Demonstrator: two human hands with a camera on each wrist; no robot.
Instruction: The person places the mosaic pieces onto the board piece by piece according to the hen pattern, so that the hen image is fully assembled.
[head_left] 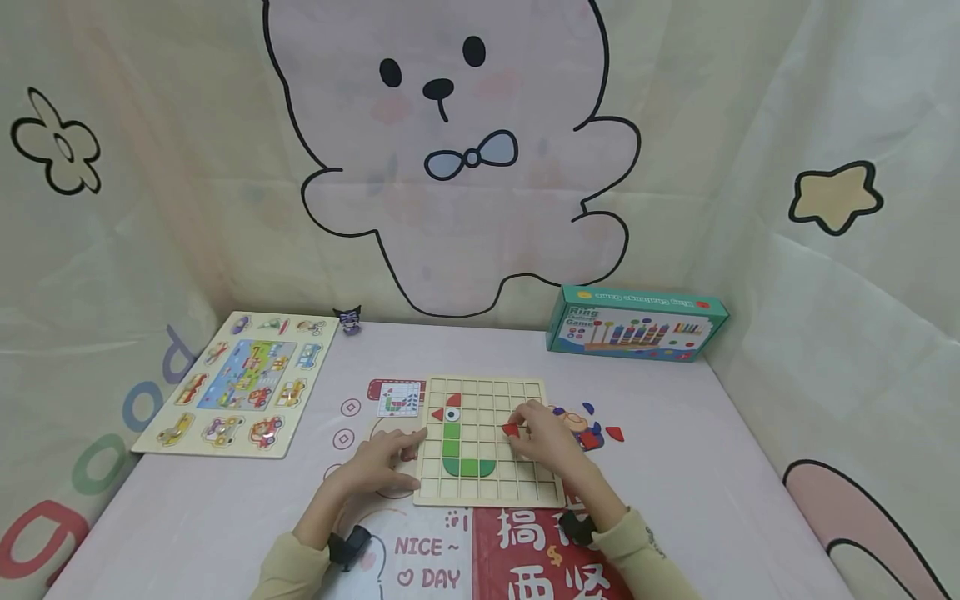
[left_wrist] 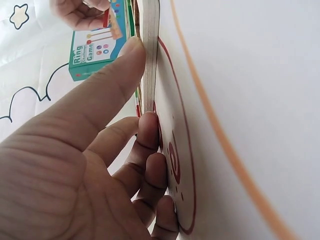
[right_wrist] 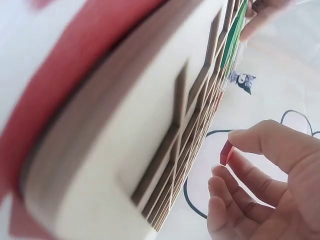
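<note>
A square wooden grid board (head_left: 517,492) lies on the table. On its left side, green pieces (head_left: 452,439), a round white eye piece (head_left: 452,413) and small red pieces (head_left: 454,400) form a bird-like figure. My left hand (head_left: 371,462) rests against the board's left edge, its thumb (left_wrist: 131,60) and fingertips touching the rim. Over the right half of the grid, my right hand (head_left: 551,442) pinches a small red piece (right_wrist: 227,152) between thumb and index finger. In the right wrist view that piece is held off the board's surface.
A pattern card (head_left: 400,399) lies by the board's upper left. Loose red and blue pieces (head_left: 591,439) lie to its right, partly behind my hand. Farther off are a picture puzzle board (head_left: 311,400), a small purple figure (head_left: 348,320) and a green game box (head_left: 637,325).
</note>
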